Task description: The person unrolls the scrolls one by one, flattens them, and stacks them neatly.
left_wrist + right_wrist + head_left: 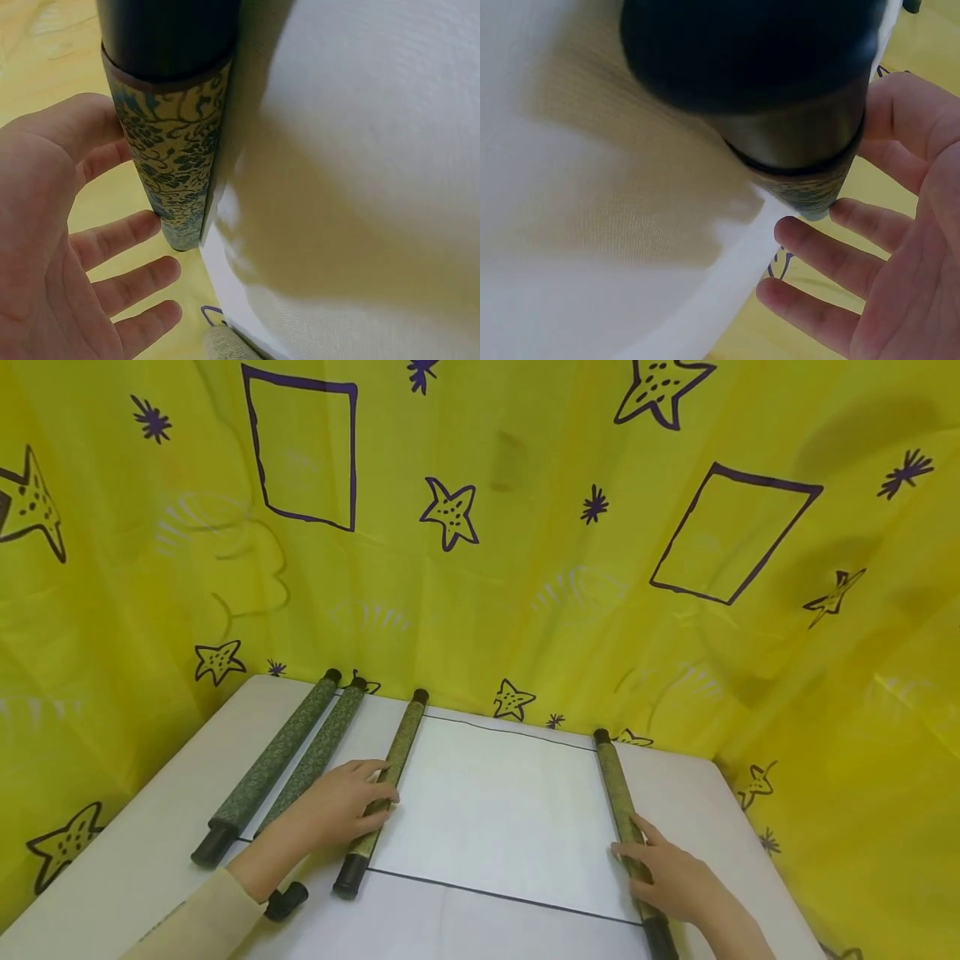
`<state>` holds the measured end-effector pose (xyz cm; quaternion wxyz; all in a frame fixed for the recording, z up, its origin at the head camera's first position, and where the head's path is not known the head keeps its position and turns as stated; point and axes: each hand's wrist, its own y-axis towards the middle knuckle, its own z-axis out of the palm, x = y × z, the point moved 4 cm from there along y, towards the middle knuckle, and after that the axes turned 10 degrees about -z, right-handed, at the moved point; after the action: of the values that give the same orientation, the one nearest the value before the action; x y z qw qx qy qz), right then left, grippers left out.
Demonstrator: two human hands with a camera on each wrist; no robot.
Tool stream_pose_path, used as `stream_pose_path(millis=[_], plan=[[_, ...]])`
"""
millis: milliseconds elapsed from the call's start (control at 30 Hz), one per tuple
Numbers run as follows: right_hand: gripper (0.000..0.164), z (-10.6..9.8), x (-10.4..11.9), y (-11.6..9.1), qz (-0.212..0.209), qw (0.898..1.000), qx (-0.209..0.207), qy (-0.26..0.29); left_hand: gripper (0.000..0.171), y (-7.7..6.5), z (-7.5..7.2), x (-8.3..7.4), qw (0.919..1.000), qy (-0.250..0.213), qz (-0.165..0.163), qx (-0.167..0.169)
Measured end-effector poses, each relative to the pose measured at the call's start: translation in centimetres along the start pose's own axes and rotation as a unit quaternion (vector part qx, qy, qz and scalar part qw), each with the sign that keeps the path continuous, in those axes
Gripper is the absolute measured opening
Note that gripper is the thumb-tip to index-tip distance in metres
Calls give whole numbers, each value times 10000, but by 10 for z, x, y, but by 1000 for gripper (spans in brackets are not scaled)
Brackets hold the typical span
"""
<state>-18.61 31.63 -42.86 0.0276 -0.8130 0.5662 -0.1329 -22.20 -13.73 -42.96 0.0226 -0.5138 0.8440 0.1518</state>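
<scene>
A scroll lies partly unrolled, its white sheet (502, 810) spread between two patterned, black-ended rollers. On the left roller (405, 731), my left hand (337, 803) rests with spread fingers; the left wrist view shows fingertips against its blue-and-gold floral cover (172, 150). My right hand (675, 872) lies over the near part of the right roller (617, 785). In the right wrist view its loosely extended fingers (832, 255) reach beside the roller, whose black end (750, 52) fills the top. Thin dark lines mark the sheet's far and near edges.
Left of the sheet lies a second scroll with two green patterned rollers, a thicker one (277, 760) and a thinner one (326, 739). Its near black knob (287, 902) shows beside my left sleeve (202, 918). Yellow curtains (510, 635) with drawn stars surround the white table (187, 785).
</scene>
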Motion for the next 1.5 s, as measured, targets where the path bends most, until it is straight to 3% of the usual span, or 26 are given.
stream_pose_path(millis=[300, 467, 700, 900, 1133, 1367, 1500], plan=[[42, 1, -8, -4, 83, 9999, -63, 31, 18, -3, 2, 6, 9998, 104, -167, 65], [47, 0, -10, -6, -3, 10000, -24, -61, 19, -5, -1, 6, 9997, 63, -224, 86], [47, 2, -12, -8, 186, 9997, 88, 163, 19, -7, 0, 9, 9996, 59, -268, 100], [45, 1, -19, -9, 56, 10000, 67, -18, 18, -7, 4, 16, 9991, 180, -378, 51], [51, 0, -26, -10, 101, 9999, 83, -22, 21, -6, 1, 17, 9989, 267, -351, 127], [49, 2, -26, -13, 378, 9987, 67, 327, 18, -8, -3, 17, 9992, 260, -295, 32], [44, 1, -28, -12, 341, 9992, 169, 83, 20, -9, -2, 18, 9992, 172, -345, 143]])
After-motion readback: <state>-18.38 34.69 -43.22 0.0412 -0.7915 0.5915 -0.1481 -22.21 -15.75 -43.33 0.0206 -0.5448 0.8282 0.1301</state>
